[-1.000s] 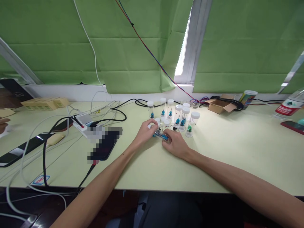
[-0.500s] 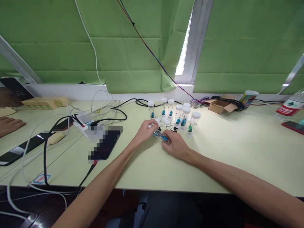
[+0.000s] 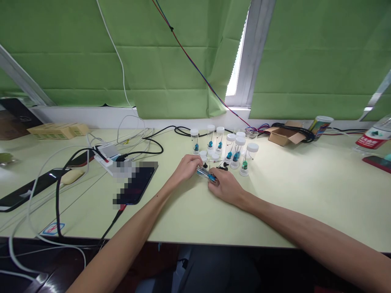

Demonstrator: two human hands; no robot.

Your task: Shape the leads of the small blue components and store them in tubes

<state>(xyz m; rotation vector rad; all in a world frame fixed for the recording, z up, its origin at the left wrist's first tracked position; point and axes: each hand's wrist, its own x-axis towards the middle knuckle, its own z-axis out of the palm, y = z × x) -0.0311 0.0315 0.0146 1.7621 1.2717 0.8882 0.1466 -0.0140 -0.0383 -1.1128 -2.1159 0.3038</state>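
1. The left hand has its fingers closed on one end of a clear vial; the right hand grips the other end.
2. That vial is tipped on its side between the hands, over the table, with a blue piece inside; fingers hide both its ends.
3. Just beyond the hands are loose white caps and small black parts.
4. Behind and to the right stand white-capped vials; most show blue pieces inside.
5. The nearest upright one, a green-piece vial, stands rightmost.
6. Farther right, an open cardboard box has a black cable across it, beside a tilted printed canister.
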